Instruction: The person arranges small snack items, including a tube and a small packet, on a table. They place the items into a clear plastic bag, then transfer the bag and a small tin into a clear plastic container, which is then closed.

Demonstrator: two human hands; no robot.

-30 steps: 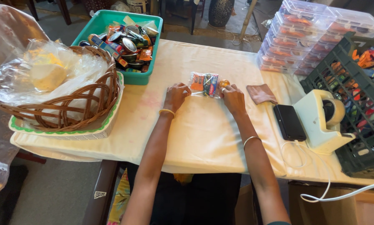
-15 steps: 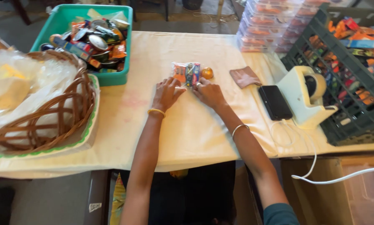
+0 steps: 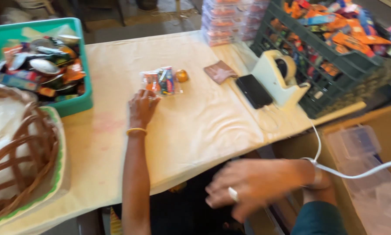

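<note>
Her left hand [image 3: 142, 107] is resting flat-fingered against the packet [image 3: 160, 82], light, crinkly, best pinched at its edge, while her right hand [image 3: 252, 185] is hanging open, holding nothing.

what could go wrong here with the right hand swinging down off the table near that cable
The right hand is blurred and close to the white cable; it might snag it and tug whatever it feeds. Only the left hand pins the clear packet, so the small orange ball beside it could roll.
</note>
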